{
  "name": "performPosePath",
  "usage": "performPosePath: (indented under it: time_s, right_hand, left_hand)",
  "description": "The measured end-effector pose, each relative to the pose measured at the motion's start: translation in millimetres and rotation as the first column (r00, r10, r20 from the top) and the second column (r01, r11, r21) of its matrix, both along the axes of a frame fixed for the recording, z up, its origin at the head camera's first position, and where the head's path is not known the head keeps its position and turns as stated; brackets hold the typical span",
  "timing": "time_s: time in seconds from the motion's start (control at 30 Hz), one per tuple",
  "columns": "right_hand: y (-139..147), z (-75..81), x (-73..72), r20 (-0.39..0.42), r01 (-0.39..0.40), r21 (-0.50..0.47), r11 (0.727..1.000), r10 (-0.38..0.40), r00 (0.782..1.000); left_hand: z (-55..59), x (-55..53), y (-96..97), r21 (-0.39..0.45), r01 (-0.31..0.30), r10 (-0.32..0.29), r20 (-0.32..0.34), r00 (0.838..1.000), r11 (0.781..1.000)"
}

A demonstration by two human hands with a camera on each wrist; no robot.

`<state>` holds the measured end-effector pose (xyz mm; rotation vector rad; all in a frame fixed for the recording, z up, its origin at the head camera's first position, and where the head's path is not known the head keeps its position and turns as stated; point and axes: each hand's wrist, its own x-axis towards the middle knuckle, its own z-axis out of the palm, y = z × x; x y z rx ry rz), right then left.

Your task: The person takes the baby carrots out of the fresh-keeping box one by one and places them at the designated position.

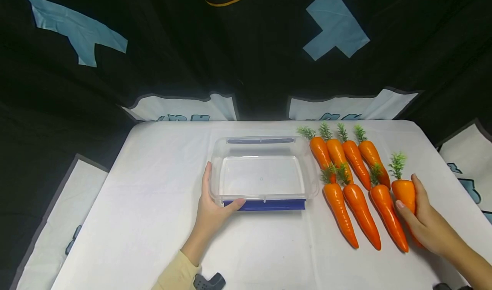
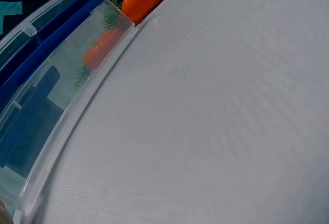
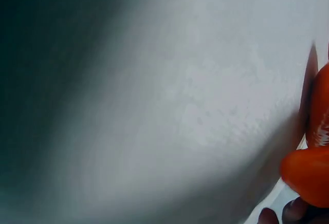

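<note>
A clear plastic food container (image 1: 261, 174) with blue side latches (image 1: 269, 205) stands lidless on the table. My left hand (image 1: 215, 209) holds its near left corner, thumb over the front latch and fingers along the left wall. At the right, my right hand (image 1: 426, 221) grips an orange toy carrot (image 1: 404, 191) with a green leafy top, thumb on one side and fingers on the other. In the right wrist view the tip of that carrot (image 3: 308, 175) juts out beside fingertips at the lower right corner. The hand hides part of the carrot's lower body.
Two rows of toy carrots, a back row (image 1: 355, 159) and a front row (image 1: 361, 217), lie between the container and my right hand. A white cloth covers the table (image 1: 153, 187). Dark curtains (image 1: 215, 59) hang behind it. A grey device (image 1: 209, 281) sits by my left sleeve.
</note>
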<state>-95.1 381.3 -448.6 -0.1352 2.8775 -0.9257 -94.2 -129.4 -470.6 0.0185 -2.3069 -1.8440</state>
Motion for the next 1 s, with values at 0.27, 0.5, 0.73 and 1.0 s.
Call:
performPosePath:
  time_s: [0.27, 0.5, 0.73, 1.0]
  right_hand:
    - [1.9, -5.5, -0.6, -0.063, -0.038, -0.071, 0.997, 0.034, 0.997]
    - [1.3, -8.3, -2.4, -0.096, -0.051, -0.073, 0.996, 0.044, 0.994]
    - [-1.5, -8.7, -4.7, -0.109, -0.037, -0.022, 0.999, 0.035, 0.993]
    - [-0.8, -10.8, -5.5, -0.102, -0.015, 0.059, 0.998, 0.021, 0.995]
  left_hand:
    - [1.0, 0.5, -0.2, -0.009, -0.002, 0.002, 0.001, 1.0, 1.0]
    - [0.4, 0.6, -0.2, -0.005, -0.004, 0.004, -0.001, 1.0, 1.0]
    - [-0.4, 0.7, -0.4, -0.019, -0.009, 0.009, -0.001, 1.0, 1.0]
    - [-0.1, 0.9, -0.3, -0.009, -0.006, 0.006, 0.004, 1.0, 1.0]
